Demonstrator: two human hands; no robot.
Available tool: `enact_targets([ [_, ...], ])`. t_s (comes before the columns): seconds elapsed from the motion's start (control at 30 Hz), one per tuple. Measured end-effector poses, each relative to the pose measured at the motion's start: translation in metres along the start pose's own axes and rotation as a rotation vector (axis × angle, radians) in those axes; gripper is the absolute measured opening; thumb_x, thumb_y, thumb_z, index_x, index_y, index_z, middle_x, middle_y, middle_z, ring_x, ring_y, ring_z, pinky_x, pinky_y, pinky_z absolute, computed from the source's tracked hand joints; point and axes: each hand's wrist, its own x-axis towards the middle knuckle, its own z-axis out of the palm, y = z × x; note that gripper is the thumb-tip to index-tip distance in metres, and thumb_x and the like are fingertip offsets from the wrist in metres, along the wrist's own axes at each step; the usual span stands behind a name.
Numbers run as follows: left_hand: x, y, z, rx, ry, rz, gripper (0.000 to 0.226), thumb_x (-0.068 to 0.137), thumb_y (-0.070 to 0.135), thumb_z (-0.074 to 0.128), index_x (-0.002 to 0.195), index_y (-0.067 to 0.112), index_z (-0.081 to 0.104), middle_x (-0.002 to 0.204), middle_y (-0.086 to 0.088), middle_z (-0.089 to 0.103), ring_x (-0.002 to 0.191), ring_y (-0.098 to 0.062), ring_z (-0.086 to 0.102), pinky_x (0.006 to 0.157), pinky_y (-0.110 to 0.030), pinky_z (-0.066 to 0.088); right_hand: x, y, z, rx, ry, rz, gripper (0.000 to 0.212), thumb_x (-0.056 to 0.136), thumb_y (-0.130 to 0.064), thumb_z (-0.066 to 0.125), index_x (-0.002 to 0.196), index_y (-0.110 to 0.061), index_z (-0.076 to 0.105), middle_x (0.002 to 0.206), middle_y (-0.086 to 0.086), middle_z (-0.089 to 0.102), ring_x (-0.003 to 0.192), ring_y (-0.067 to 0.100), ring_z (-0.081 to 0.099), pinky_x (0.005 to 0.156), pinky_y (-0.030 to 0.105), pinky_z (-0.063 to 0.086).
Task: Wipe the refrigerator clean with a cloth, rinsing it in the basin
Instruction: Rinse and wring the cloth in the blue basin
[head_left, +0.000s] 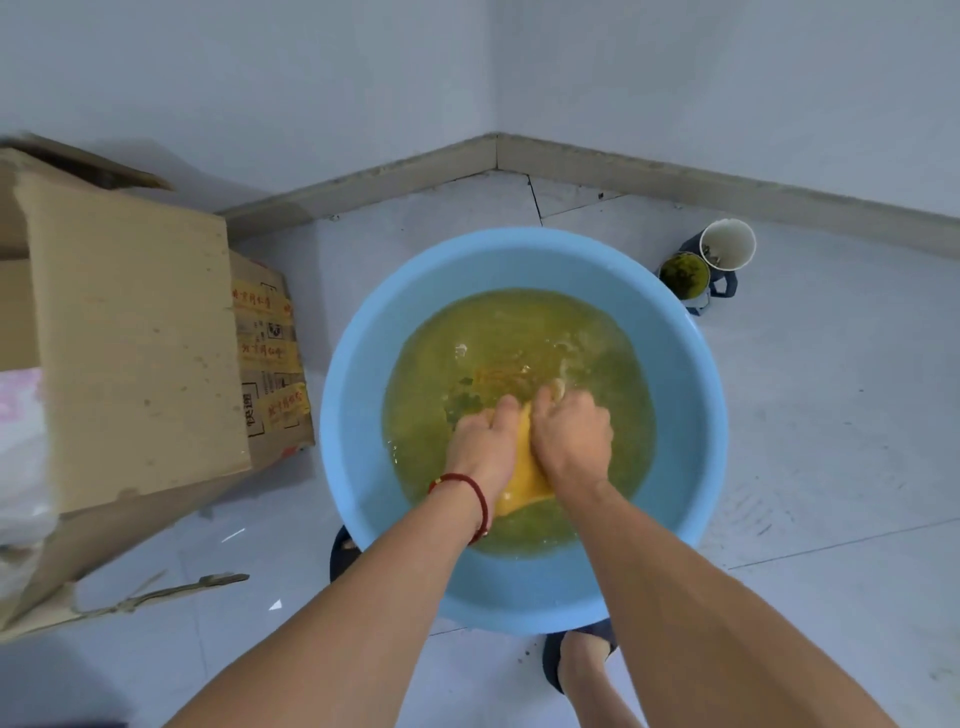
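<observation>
I have a single view to work with, the head camera, worn high on the person and tilted steeply forward and down, so both forearms run up from the bottom edge toward the blue basin (691, 415) sitting near the middle of my picture. It faces a room corner where two walls meet the tiled floor (831, 415), and the wide lens bends the skirting board into a curve. It sits close to the basin, with a cardboard box (130, 338) crowding my left edge; no second view overlaps it.
</observation>
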Motion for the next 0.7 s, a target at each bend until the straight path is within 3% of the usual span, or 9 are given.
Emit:
enact_targets([
  [0.13,-0.027,0.021,-0.02,-0.122,-0.024,0.019,0.035,0.09,0.06,0.059,0.103,0.03,0.071,0.108,-0.001,0.073,0.105,-0.026,0.069,0.097,-0.05,0.056,0.006,-0.006,-0.03,-0.129,-0.203,-0.015,0.057,0.104,-0.061,0.039,0.123,-0.011,0.061,0.121,0.018,0.066,0.101,0.036,0.059,0.091,0.045,0.049],
  [0.23,-0.054,0.039,-0.045,-0.326,-0.217,-0.098,0.041,0.096,0.051,0.056,0.118,0.021,0.072,0.114,-0.012,0.075,0.11,-0.033,0.07,0.098,-0.056,0.055,0.003,-0.003,-0.061,-0.068,-0.344,0.037,0.07,0.099,-0.073,0.04,0.138,-0.016,0.052,0.135,0.013,0.057,0.117,0.034,0.057,0.097,0.044,0.05],
  [0.33,-0.082,0.054,-0.063,-0.381,-0.306,-0.063,0.035,0.104,0.035,0.052,0.125,0.012,0.067,0.12,-0.014,0.073,0.115,-0.033,0.068,0.099,-0.06,0.052,-0.017,0.003,-0.084,0.205,-0.27,0.068,0.059,0.092,-0.075,0.051,0.129,-0.03,0.054,0.126,0.002,0.056,0.113,0.027,0.059,0.084,0.047,0.061],
  [0.4,-0.101,0.064,-0.067,-0.325,-0.387,0.013,0.035,0.106,0.032,0.049,0.128,0.01,0.066,0.123,-0.015,0.072,0.115,-0.033,0.068,0.1,-0.06,0.052,-0.033,0.011,-0.095,0.273,-0.153,-0.022,0.048,0.097,-0.062,0.056,0.135,-0.033,0.052,0.125,0.001,0.061,0.115,0.027,0.062,0.089,0.048,0.06],
  [0.47,-0.119,0.073,-0.07,-0.254,-0.426,0.091,0.033,0.107,0.029,0.048,0.124,0.009,0.067,0.118,-0.017,0.072,0.104,-0.031,0.07,0.091,-0.054,0.057,-0.051,0.019,-0.108,0.158,-0.094,-0.187,0.043,0.104,-0.025,0.055,0.146,-0.029,0.047,0.135,0.005,0.059,0.121,0.024,0.059,0.1,0.04,0.051],
  [0.53,-0.133,0.08,-0.07,-0.188,-0.449,0.15,0.03,0.107,0.028,0.049,0.12,0.009,0.069,0.112,-0.016,0.073,0.093,-0.028,0.07,0.081,-0.049,0.057,-0.07,0.021,-0.117,0.101,-0.188,-0.418,0.084,0.09,0.008,0.056,0.159,-0.032,0.03,0.158,0.004,0.038,0.143,0.017,0.04,0.112,0.029,0.038],
  [0.57,-0.144,0.087,-0.07,-0.161,-0.474,0.172,0.03,0.107,0.028,0.049,0.12,0.01,0.07,0.113,-0.016,0.073,0.095,-0.029,0.071,0.083,-0.05,0.058,-0.084,0.017,-0.125,0.102,-0.261,-0.504,0.105,0.083,0.012,0.062,0.164,-0.036,0.016,0.168,-0.001,0.022,0.155,0.013,0.023,0.119,0.026,0.03],
  [0.63,-0.16,0.098,-0.073,-0.098,-0.531,0.189,0.032,0.107,0.029,0.049,0.124,0.009,0.069,0.119,-0.016,0.073,0.108,-0.034,0.07,0.092,-0.057,0.057,-0.101,0.007,-0.125,0.145,-0.318,-0.672,0.127,0.079,-0.004,0.085,0.163,-0.04,-0.005,0.173,-0.013,-0.001,0.16,0.007,-0.006,0.124,0.015,0.013],
  [0.7,-0.178,0.114,-0.084,-0.02,-0.597,0.19,0.033,0.108,0.026,0.049,0.127,0.005,0.067,0.122,-0.018,0.071,0.115,-0.036,0.068,0.097,-0.058,0.054,-0.114,-0.007,-0.132,0.26,-0.272,-0.748,0.117,0.078,-0.023,0.091,0.162,-0.037,0.01,0.167,-0.029,0.005,0.16,0.008,-0.004,0.123,0.012,0.013],
])
